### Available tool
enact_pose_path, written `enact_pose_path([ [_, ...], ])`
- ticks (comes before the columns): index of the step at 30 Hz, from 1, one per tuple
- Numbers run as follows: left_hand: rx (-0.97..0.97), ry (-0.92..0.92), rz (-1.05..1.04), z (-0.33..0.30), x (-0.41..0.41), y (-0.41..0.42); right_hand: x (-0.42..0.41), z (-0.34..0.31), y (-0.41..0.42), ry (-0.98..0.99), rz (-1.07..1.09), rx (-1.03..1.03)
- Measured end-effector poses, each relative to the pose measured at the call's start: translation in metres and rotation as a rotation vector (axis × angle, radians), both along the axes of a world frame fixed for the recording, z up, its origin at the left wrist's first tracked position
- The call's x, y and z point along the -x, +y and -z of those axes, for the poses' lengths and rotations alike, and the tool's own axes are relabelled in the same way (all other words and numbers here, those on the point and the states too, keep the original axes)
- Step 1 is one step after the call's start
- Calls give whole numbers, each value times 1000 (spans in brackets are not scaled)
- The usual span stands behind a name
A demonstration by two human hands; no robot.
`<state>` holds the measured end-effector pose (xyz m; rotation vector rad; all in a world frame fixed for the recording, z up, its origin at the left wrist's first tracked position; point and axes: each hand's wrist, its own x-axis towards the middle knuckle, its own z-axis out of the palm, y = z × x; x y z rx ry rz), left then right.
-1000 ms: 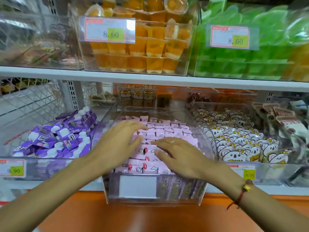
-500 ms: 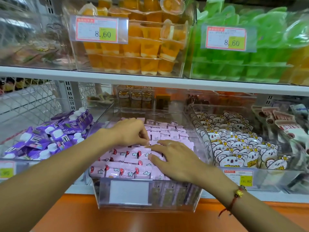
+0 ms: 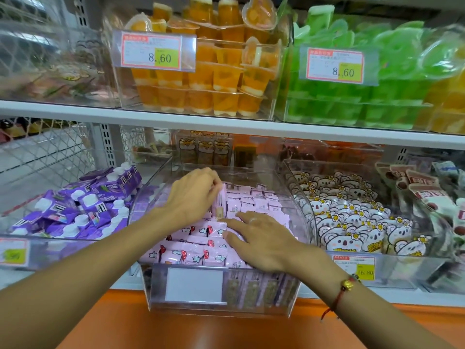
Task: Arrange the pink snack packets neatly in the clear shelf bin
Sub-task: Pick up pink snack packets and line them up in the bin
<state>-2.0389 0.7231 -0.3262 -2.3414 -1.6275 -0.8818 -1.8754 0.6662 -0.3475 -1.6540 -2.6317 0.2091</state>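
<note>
My left hand [image 3: 193, 197] pinches an upright packet [image 3: 219, 202] mid-bin [image 3: 297, 202], my right hand [image 3: 261, 238] lies flat on the front rows; next, seat it squarely in line.

bright even light; edges blurred, wide-angle bowed.

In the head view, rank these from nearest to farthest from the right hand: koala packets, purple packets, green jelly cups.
From the right hand:
1. Koala packets, next bin to its right.
2. Purple packets, bin on the far left.
3. Green jelly cups, upper shelf, right.
</note>
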Motion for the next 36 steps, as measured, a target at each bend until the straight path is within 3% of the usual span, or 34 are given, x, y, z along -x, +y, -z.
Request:
enact_pose_path([
  [3,-112,-325,14,-10,4,-9,-1,1,3,10,0,-2],
  [8,-83,-865,-44,-20,18,-35,-3,-2,0,146,-16,6],
  [10,-10,-1078,-12,-14,23,-48,-1,-4,-3,355,34,-77],
  [14,169,-1342,-3,-5,22,-65,6,-16,-9,700,146,-453],
  [18,421,-1552,87,-8,17,-71,16,-24,-17,728,-48,-480],
  [21,547,-1502,83,-13,19,-67,12,-25,-16,835,28,-324],
  [24,647,-1307,163,-14,25,-64,7,-33,-14,1170,167,181],
  [27,633,-1172,299,-11,24,-65,6,-35,-13,1226,239,441],
  [29,593,-1147,338,-12,22,-66,6,-34,-12,1267,265,527],
  [32,580,-1280,243,-15,21,-67,1,-35,-11,1398,286,585],
  [36,609,-1421,125,-15,19,-66,-2,-38,-11,1526,154,522],
])
